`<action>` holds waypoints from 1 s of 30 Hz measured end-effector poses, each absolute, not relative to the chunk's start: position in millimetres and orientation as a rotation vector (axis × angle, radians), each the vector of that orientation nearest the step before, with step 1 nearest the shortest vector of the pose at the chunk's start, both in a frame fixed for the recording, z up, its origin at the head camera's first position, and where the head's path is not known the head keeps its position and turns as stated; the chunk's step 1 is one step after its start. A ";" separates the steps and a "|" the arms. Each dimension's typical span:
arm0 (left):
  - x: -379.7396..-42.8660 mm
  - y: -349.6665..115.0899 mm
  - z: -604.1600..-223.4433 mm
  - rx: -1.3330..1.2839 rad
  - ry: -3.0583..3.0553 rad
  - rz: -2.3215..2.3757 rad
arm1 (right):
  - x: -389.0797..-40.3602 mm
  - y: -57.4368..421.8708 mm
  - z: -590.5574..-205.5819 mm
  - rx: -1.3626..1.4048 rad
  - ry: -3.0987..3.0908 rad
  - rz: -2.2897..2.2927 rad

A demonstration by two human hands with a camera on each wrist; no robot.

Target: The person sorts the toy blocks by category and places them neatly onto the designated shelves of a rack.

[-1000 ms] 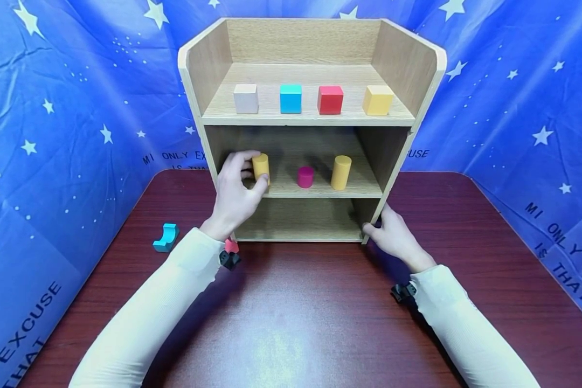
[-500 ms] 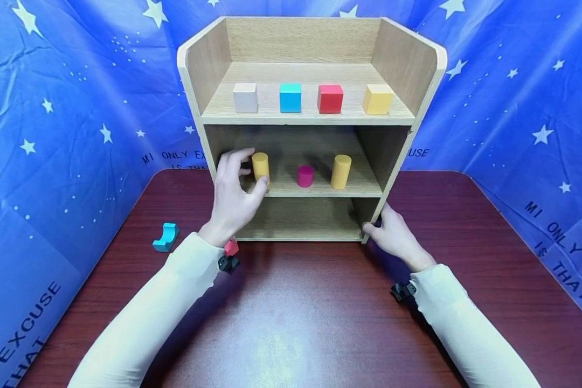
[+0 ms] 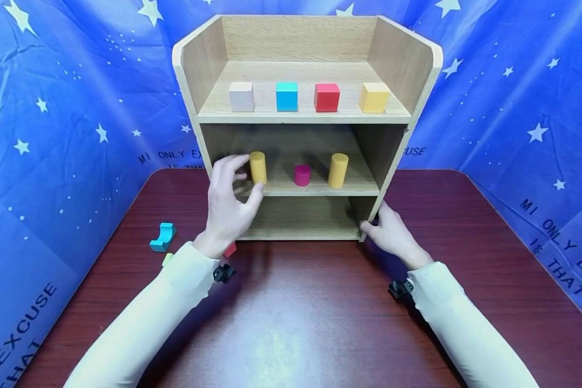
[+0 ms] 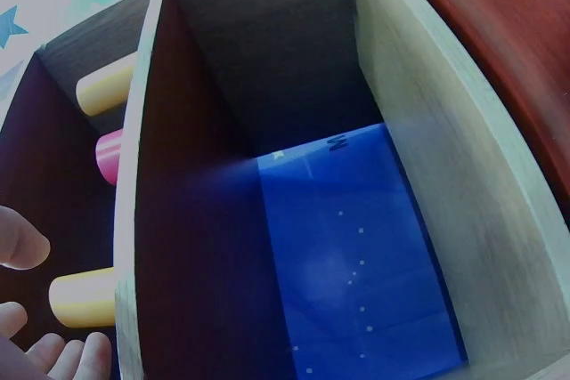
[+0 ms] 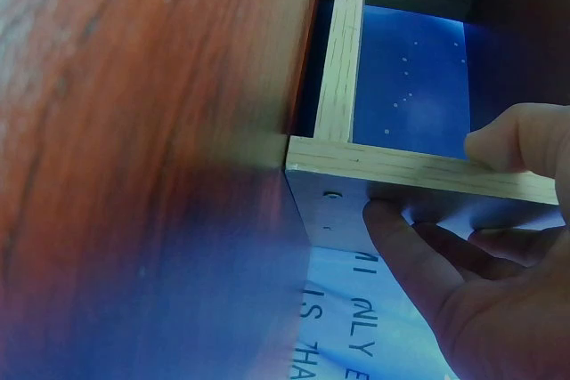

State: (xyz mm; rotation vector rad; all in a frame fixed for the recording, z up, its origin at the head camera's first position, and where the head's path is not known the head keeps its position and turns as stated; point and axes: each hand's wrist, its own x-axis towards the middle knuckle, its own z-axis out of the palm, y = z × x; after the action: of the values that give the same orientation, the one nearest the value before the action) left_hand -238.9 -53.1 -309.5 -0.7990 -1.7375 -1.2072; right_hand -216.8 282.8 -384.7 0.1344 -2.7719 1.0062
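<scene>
My left hand (image 3: 231,202) is beside the left yellow cylinder block (image 3: 258,167), which stands upright on the middle shelf. Thumb and fingers are spread around its left side, and in the left wrist view a gap shows between the fingers (image 4: 93,358) and the cylinder. A short magenta cylinder block (image 3: 302,175) and another tall yellow cylinder block (image 3: 338,170) stand to its right. Low on the wooden shelf unit (image 3: 298,118), my right hand (image 3: 394,233) grips the right side panel (image 5: 419,171), thumb on the inner side and fingers on the outer face.
On the top shelf stand a white cube (image 3: 242,97), a blue cube (image 3: 286,97), a red cube (image 3: 326,98) and a yellow cube (image 3: 374,98). Left on the table lie a turquoise arch block (image 3: 163,237), a light green block (image 3: 167,259) and a red block (image 3: 230,249).
My left hand has let go of the left yellow cylinder and drawn back slightly left and down. A light green block now shows beside the left sleeve. The right hand keeps its grip.
</scene>
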 end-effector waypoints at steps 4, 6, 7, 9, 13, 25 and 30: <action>-220.7 -53.5 -300.9 -0.797 -1.732 -1.204 | -217.0 282.9 -384.1 0.131 -2.768 1.006; -214.6 -55.8 -299.3 -0.795 -1.740 -1.194 | -217.1 282.8 -383.9 0.135 -2.768 1.005; -213.2 -57.4 -300.0 -0.796 -1.746 -1.189 | -217.1 282.7 -383.8 0.137 -2.767 1.005; -213.9 -61.1 -304.2 -0.801 -1.754 -1.188 | -217.0 282.5 -383.9 0.142 -2.764 1.004; -221.8 -69.8 -318.6 -0.814 -1.772 -1.198 | -216.8 282.4 -384.7 0.144 -2.761 0.998; -224.5 -89.2 -337.6 -0.813 -1.812 -1.186 | -217.3 281.7 -385.0 0.138 -2.765 1.004; -220.6 -94.3 -339.1 -0.809 -1.840 -1.168 | -216.0 281.9 -384.6 0.152 -2.764 0.998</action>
State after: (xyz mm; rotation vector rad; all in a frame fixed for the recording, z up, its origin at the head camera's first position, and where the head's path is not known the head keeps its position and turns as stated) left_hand -220.6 -94.3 -339.1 -0.8092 -1.8398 -1.1678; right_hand -216.0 281.9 -384.6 0.1517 -2.7642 0.9977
